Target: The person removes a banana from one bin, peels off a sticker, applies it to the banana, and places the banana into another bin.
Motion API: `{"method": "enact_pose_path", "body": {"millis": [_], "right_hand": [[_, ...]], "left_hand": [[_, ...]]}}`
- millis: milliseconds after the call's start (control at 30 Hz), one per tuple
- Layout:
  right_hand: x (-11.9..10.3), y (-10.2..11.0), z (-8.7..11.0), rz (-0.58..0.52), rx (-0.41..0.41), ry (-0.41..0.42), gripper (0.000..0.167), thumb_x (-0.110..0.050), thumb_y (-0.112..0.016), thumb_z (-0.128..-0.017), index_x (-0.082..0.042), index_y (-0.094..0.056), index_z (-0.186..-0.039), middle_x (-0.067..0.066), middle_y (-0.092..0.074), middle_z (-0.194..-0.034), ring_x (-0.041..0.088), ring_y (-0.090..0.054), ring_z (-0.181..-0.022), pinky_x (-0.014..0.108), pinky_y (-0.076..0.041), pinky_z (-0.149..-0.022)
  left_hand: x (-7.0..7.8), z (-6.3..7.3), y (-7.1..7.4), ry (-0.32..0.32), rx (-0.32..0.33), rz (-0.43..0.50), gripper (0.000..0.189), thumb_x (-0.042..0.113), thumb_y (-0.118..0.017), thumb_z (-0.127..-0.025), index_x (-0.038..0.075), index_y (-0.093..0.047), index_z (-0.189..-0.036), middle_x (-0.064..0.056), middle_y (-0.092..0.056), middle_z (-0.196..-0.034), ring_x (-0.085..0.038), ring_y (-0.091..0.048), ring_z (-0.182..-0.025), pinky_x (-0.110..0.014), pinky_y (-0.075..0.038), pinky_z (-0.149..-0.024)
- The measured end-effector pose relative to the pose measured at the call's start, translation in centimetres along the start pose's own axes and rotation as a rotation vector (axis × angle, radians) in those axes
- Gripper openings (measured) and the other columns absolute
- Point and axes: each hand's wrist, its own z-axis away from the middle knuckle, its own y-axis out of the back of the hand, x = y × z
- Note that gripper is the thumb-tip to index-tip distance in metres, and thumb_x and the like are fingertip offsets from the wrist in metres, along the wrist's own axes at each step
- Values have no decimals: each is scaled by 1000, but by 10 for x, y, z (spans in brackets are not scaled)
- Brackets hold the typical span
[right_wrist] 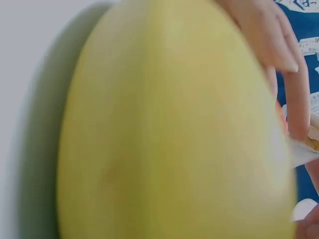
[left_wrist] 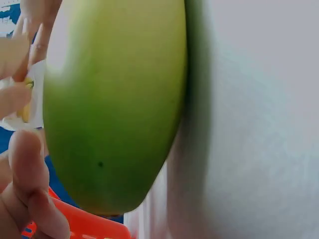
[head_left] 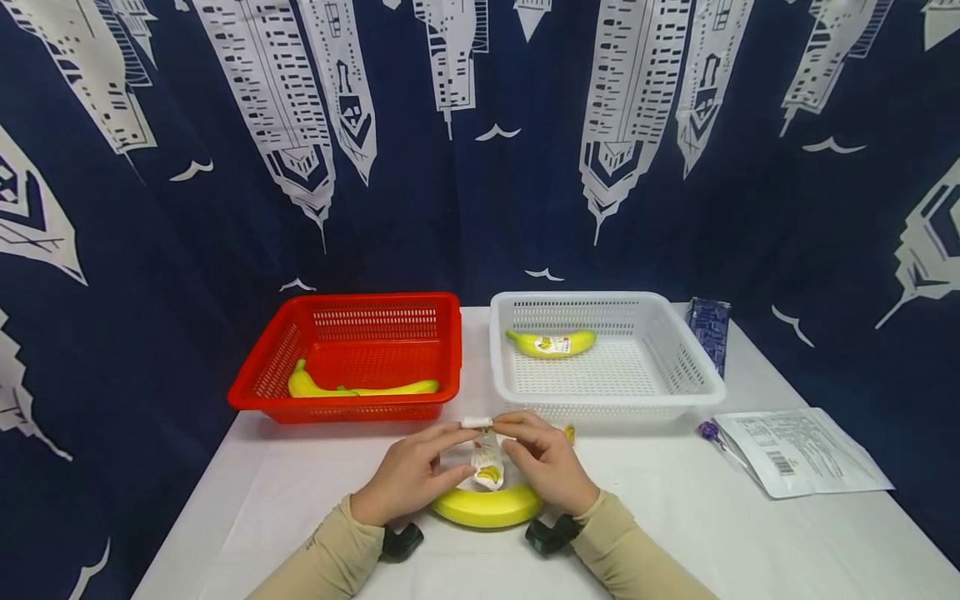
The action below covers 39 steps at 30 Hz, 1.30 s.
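Observation:
Fingertips of my left hand [head_left: 420, 467] and right hand [head_left: 551, 467] meet at the white, rolled top end of a small label [head_left: 487, 462] printed with bananas. Both hands hold this label upright between them. Just below it a yellow banana [head_left: 487, 508] lies crosswise on the table, between my two wrists. That banana [left_wrist: 117, 104] fills much of the left wrist view, greenish at its end, with the label [left_wrist: 37, 94] partly hidden behind fingers. In the right wrist view the banana [right_wrist: 174, 129] covers most of the picture, and only the label's edge [right_wrist: 301, 153] shows.
Behind the left hand stands a red basket [head_left: 345, 408] with bananas [head_left: 318, 386] inside. To its right, a white basket [head_left: 611, 400] holds one labelled banana [head_left: 551, 343]. A blue packet [head_left: 708, 333], a purple lollipop [head_left: 708, 431] and a white pouch [head_left: 813, 454] lie at the right.

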Motion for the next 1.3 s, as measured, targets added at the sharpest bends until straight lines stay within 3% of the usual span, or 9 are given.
{"method": "enact_pose_path", "body": {"millis": [33, 133, 267, 500, 667, 833, 1033, 1200, 1300], "right_hand": [[-1, -1, 0, -25, 9, -8, 29, 4, -60, -99, 3, -70, -126, 18, -67, -127, 13, -62, -118, 21, -54, -94], [-1, -2, 1, -113, 25, -49, 30, 4, -59, -100, 4, -69, -128, 22, -65, -128, 4, -64, -87, 18, -54, -71], [-1, -5, 1, -205, 21, -77, 29, 5, -58, -100, 7, -68, -127, 28, -63, -125, 4, -44, -52, 21, -41, -45], [-3, -10, 1, -229, 0, -97, 27, 5, -61, -99, 7, -68, -125, 28, -65, -123, 5, -44, -51, 22, -41, -43], [-8, -13, 0, -225, 21, -133, 38, 1, -66, -97, 2, -62, -135, 28, -67, -119, 2, -43, -50, 20, -38, -40], [-8, -17, -2, -204, 14, -159, 51, 0, -71, -94, 0, -55, -142, 23, -69, -111, 1, -40, -51, 18, -33, -43], [-8, -22, -1, -143, 3, -183, 20, -4, -74, -93, 1, -72, -112, 8, -68, -81, -1, -43, -54, 16, -35, -46], [-10, -25, -1, -170, 12, -144, 15, -2, -68, -97, 2, -73, -111, 16, -75, -91, 4, -61, -67, 19, -52, -57], [-10, -26, 0, -173, 11, -117, 14, -1, -66, -98, 2, -74, -110, 20, -75, -96, 5, -64, -74, 21, -54, -63]], "left_hand": [[0, 0, 0, 6, 15, 5, 51, 35, -80, -91, 31, -64, -139, 5, -66, -131, 5, -47, -62, -16, -43, -55], [1, -1, -1, 8, 70, 37, 53, 26, -82, -89, 29, -64, -139, 4, -67, -130, 4, -46, -61, -15, -42, -53], [1, -2, -2, -33, 148, 114, 50, 16, -84, -87, 24, -68, -134, 6, -70, -113, 4, -45, -60, -14, -41, -52], [0, -5, -8, -136, 286, 165, 36, 6, -85, -83, 15, -76, -117, 4, -72, -95, 1, -48, -60, -10, -42, -54], [1, -6, -10, -150, 386, 222, 28, 0, -84, -82, 13, -79, -106, 2, -74, -93, -3, -50, -62, -12, -43, -54], [3, -7, -12, -159, 438, 277, 21, 1, -83, -85, 12, -79, -102, -1, -73, -89, -2, -50, -62, -12, -42, -53], [6, -8, -14, -207, 448, 306, 17, 3, -80, -88, 11, -78, -103, -2, -73, -88, -3, -50, -62, -12, -42, -53], [9, -7, -17, -203, 410, 273, 32, -3, -84, -80, 10, -76, -108, -1, -72, -86, -5, -52, -60, -12, -43, -54], [8, -6, -19, -186, 399, 256, 43, -3, -88, -76, 8, -74, -115, -1, -70, -85, -6, -52, -57, -12, -43, -52]]}}
